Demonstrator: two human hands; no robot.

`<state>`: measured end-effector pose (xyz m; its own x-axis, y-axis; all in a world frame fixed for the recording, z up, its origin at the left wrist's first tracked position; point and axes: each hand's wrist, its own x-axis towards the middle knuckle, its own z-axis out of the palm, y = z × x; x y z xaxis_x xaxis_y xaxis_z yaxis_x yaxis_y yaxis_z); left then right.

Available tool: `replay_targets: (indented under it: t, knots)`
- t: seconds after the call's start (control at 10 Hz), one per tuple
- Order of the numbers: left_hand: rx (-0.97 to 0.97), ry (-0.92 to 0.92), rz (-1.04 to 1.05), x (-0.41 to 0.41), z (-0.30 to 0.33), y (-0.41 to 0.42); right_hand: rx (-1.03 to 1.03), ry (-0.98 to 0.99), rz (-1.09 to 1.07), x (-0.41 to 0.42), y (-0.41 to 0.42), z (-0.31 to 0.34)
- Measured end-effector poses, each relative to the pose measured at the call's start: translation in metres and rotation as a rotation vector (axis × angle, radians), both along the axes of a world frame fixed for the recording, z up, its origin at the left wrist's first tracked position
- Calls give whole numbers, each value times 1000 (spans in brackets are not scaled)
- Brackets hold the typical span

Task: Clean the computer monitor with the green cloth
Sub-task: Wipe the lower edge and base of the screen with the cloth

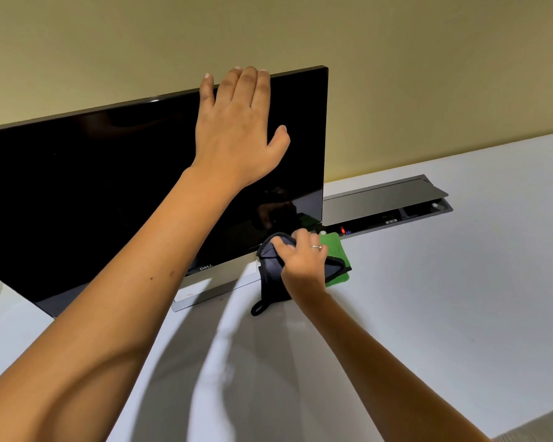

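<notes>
A black computer monitor (pixel 93 193) with a dark screen stands on a white desk (pixel 444 298). My left hand (pixel 240 129) rests flat on the screen's upper right part, with its fingertips curled over the top edge. Below the monitor's lower right corner, my right hand (pixel 304 260) grips a dark grey cloth (pixel 270 272) that has a loop hanging down. A green cloth (pixel 336 250) lies on the desk right under and behind that hand, partly hidden by it.
The monitor's silver stand base (pixel 211 291) sits on the desk under the screen. Behind it to the right, a grey cable tray (pixel 396 205) with a raised lid is set into the desk. A yellowish wall (pixel 396 74) rises behind the desk.
</notes>
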<state>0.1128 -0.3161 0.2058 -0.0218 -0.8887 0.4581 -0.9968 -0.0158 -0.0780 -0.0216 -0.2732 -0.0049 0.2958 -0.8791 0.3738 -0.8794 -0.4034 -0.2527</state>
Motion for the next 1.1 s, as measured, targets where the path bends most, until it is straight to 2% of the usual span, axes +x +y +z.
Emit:
replay_targets:
  t: [0.2, 0.4, 0.6, 0.7, 0.8, 0.9, 1.1]
  knots:
    - [-12, 23, -1, 18, 3, 13, -108, -90, 128, -21, 3, -7]
    - [-51, 37, 109, 58, -2, 41, 217, -56, 60, -18, 2, 7]
    - [-37, 52, 153, 84, 2, 60, 18, -87, -108, 17, 16, -3]
    - [-35, 49, 140, 85, 3, 64, -7, -104, -145, 30, 25, -8]
    - [-39, 40, 136, 85, 1, 66, -80, -108, -43, 43, 35, -15]
    - [-37, 44, 132, 86, 2, 65, -107, -124, 124, 35, 39, -20]
    - [-27, 58, 114, 89, 3, 63, -11, -242, -70, 19, 34, -14]
